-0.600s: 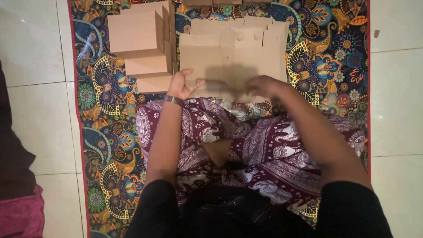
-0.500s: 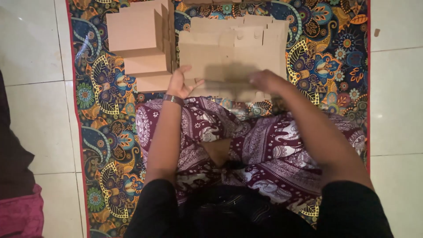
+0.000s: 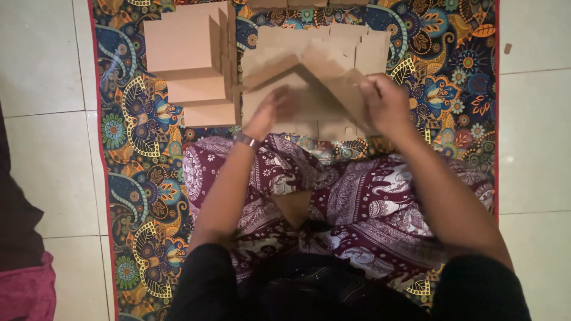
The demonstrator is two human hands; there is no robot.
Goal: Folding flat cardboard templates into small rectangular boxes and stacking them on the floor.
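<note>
I sit cross-legged on the patterned cloth (image 3: 137, 172), which runs from a red hem on my left to another on my right, with pale floor tiles (image 3: 47, 154) beyond both hems. The flat cardboard blank (image 3: 315, 77) I am working lies in the middle of the cloth's far half, just past my knees, on top of a spread of more flat sheets (image 3: 369, 47) that reaches toward the far edge.

My left hand (image 3: 270, 110) lies on the blank's near left part with fingers together and extended; whether it presses or grips I cannot tell, as it is blurred. My right hand (image 3: 386, 104) is curled around the blank's right flap, thumb and fingers pinching the edge and lifting it, so the board rises to a ridge between my hands.

To the left, touching the sheets, stands a stack of folded boxes (image 3: 190, 65) stepped toward me, taking up the cloth's far left corner.

Free cloth shows at the right hem beside my right hand and at the left hem beside my knee. The cardboard is matte brown with straight-cut edges; the cloth is dense paisley, my trousers (image 3: 357, 196) maroon with white print. A thin bracelet (image 3: 245, 140) circles my left wrist.
</note>
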